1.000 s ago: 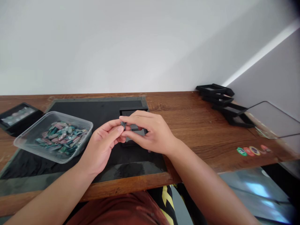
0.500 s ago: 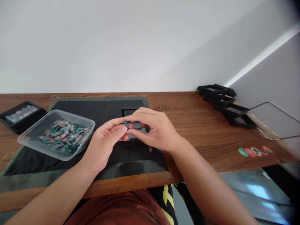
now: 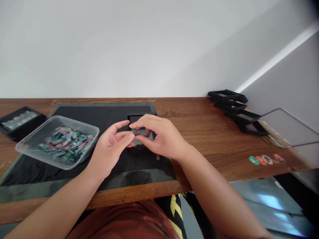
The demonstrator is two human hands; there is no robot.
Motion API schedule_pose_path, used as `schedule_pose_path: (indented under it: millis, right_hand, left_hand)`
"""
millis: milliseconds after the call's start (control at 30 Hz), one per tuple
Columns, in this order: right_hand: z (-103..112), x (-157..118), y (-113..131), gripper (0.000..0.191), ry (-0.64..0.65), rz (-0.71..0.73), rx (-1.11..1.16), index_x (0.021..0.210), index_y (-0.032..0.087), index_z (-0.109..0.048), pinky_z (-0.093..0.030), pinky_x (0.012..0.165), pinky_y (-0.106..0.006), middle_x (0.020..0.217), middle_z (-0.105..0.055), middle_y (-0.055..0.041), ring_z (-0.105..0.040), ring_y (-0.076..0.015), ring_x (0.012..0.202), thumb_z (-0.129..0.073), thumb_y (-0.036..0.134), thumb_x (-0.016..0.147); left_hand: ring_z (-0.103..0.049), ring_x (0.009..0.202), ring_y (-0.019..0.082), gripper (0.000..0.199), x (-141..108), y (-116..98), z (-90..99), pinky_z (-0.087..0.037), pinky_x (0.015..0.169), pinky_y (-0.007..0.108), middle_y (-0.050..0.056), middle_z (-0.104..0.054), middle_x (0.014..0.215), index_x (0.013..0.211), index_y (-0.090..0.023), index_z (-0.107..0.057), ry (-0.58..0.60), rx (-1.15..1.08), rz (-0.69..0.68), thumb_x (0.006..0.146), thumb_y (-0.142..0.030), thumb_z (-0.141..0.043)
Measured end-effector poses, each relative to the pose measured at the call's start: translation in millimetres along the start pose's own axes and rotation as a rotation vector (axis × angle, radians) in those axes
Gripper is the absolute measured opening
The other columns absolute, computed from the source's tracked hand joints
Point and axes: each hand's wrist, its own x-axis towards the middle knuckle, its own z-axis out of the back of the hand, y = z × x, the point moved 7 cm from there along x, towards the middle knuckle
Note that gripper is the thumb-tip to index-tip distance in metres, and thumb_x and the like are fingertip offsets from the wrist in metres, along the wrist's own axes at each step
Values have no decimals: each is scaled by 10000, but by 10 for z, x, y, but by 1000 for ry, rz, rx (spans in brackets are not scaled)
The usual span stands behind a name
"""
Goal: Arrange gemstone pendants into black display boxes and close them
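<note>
A small, dark, glossy stone-like piece is pinched upright between both hands above the black mat. My left hand grips its lower part between thumb and fingertips, with the index finger lifted away. My right hand holds its other side between thumb and index finger. Fingers cover much of the piece. Behind the hands, partly hidden, lies an open black box with grey inside. A small pinkish piece lies on the mat below my right hand. Left of my left hand, a clear plastic tub holds many teal, pink and grey pieces.
The black mat lies on a brown wooden table against a white wall. A black box with clear pieces stands far left. Several black trays are stacked at the right, near a thin black wire and coloured round stickers.
My left index finger has lifted off the dark piece, and my right fingertips have shifted slightly on it. The whole view has drifted a little.
</note>
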Motion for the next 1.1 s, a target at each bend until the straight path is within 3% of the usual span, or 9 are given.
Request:
schedule_pose_path:
  millis: [100, 167, 267, 367, 567, 867, 1100]
  right_hand:
    - [65, 10, -71, 225, 2, -68, 11, 1119, 203, -734, -471, 706, -259, 1023, -749, -31, -583, -105, 722, -728, 218, 895]
    - [102, 11, -138, 224, 35, -145, 16, 1081, 200, -747, -440, 701, -257, 916, -748, -5, -576, -107, 712, -768, 221, 858]
    - [129, -2, -248, 214, 103, -269, 25, 1019, 192, -768, -402, 687, -253, 790, -723, 26, -572, -105, 695, -809, 209, 810]
    - [98, -22, -342, 220, 188, -350, 29, 995, 189, -787, -377, 660, -248, 779, -717, 32, -553, -88, 658, -839, 207, 782]
    - [-127, -90, -472, 244, 447, -435, 52, 1002, 190, -783, -349, 615, -239, 764, -697, 45, -543, -77, 621, -852, 174, 768]
    - [-232, -102, -645, 280, 457, -548, 94, 1019, 165, -749, -332, 598, -248, 680, -605, 77, -485, -78, 573, -860, 238, 773]
    - [-158, -98, -648, 346, 449, -646, 0, 1071, 184, -763, -358, 614, -262, 778, -725, 36, -512, -83, 592, -882, 268, 757]
  left_hand:
    - [-713, 927, 200, 497, 6, 4, 23, -563, 784, 323, 74, -767, 1086, 1270, -198, -627, 0, 153, -66, 870, -446, -788]
    - [-691, 1041, 240, 432, 1, -19, -1, -556, 853, 378, 93, -734, 1208, 1241, -218, -634, 47, 397, -159, 885, -429, -758]
    - [-644, 1132, 296, 372, -28, -61, -87, -505, 986, 481, 95, -710, 1261, 1229, -236, -653, 130, 823, -348, 888, -362, -728]
    - [-613, 1169, 347, 363, -29, -70, -111, -465, 1035, 537, 117, -709, 1244, 1227, -218, -655, 133, 1022, -437, 889, -343, -701]
    - [-597, 1202, 389, 390, 35, -5, -50, -454, 1048, 564, 160, -691, 1269, 1233, -177, -658, 97, 1112, -397, 930, -423, -647]
    - [-645, 1145, 347, 400, 169, 69, -29, -497, 1008, 511, 136, -719, 1193, 1278, -183, -687, 25, 1207, -341, 975, -419, -571]
    - [-664, 1015, 282, 266, 191, 57, -16, -497, 873, 417, 55, -732, 999, 1141, -246, -754, 28, 1202, -309, 965, -391, -617]
